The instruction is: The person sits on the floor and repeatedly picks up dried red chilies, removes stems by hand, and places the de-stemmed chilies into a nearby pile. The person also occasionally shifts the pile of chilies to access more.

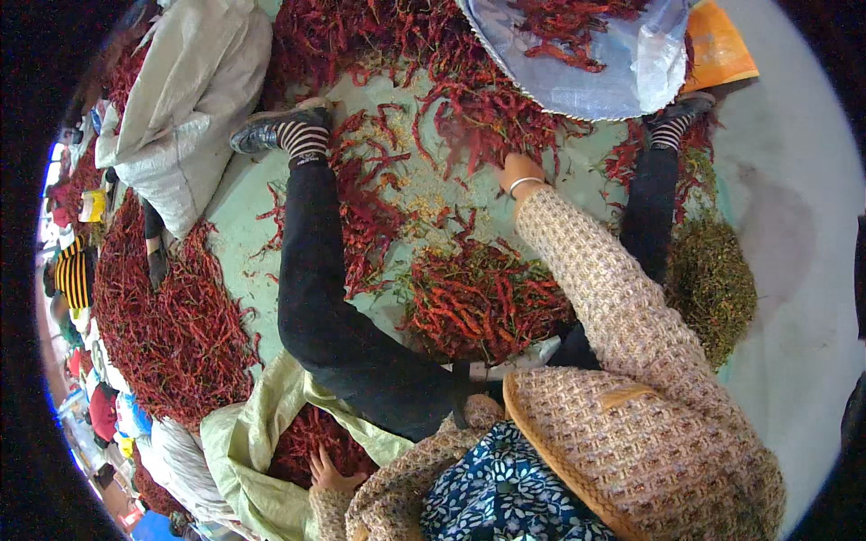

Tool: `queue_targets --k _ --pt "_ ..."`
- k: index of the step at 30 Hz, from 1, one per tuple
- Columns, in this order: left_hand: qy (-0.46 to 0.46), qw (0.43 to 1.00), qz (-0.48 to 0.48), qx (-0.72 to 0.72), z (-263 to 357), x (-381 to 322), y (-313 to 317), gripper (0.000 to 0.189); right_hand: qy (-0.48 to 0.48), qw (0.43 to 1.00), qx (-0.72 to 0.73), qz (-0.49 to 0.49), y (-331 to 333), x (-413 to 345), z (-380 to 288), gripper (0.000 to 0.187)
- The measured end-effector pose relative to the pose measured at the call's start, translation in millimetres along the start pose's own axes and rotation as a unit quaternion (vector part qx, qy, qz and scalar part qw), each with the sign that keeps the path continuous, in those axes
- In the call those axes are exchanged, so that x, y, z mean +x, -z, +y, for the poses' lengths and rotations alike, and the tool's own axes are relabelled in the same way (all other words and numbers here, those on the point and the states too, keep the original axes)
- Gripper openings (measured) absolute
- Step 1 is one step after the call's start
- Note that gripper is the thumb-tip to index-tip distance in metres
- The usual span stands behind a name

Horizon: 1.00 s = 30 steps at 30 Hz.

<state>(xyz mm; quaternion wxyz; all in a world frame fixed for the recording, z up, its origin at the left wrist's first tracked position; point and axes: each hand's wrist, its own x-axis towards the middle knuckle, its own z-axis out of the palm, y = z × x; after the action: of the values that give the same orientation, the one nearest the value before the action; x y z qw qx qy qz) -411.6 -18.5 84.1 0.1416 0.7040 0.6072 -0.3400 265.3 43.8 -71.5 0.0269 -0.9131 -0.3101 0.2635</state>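
Note:
My right hand [521, 174], with a pale bangle at the wrist, reaches forward to the near edge of a heap of dried red chillies [473, 108]. Its fingers curl around some blurred chillies [479, 145]; the fingertips are partly hidden. At lower left my left hand [330, 472] lies with spread fingers on red chillies [308, 433] inside an open pale green woven sack [264, 466]. Between my legs is a pile of brighter red chillies with green stems [484, 297]. Loose chillies [369, 216] and pale seeds [429, 209] are scattered on the green floor [247, 223].
A bluish woven sack [595, 88] holding chillies lies ahead, beside an orange sack [720, 47]. A full white sack [196, 115] stands at upper left. Another person's dark-gloved hand [157, 267] touches a large chilli heap [169, 338]. Greenish stem debris [714, 284] is piled at right.

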Motion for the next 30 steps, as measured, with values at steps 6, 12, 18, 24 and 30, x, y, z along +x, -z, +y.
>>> queue_targets --k 6,12,18,24,30 --pt "-0.082 0.985 0.139 -0.053 58 25 78 0.056 -0.012 0.928 0.331 -0.172 9 -61 35 0.033" --pt "-0.302 0.829 0.289 -0.371 214 49 169 0.024 -0.066 0.815 0.517 -0.252 -5 -136 67 0.020" --pt "-0.353 0.666 -0.164 -0.637 363 61 110 0.042 -0.002 0.724 0.639 -0.258 2 -212 44 0.016" --pt "-0.301 0.582 -0.264 -0.708 405 89 63 0.040 0.071 0.756 0.576 -0.302 4 -240 31 0.021" --pt "-0.225 0.509 -0.305 -0.773 396 92 65 0.013 0.064 0.814 0.522 -0.246 -10 -242 26 0.027"
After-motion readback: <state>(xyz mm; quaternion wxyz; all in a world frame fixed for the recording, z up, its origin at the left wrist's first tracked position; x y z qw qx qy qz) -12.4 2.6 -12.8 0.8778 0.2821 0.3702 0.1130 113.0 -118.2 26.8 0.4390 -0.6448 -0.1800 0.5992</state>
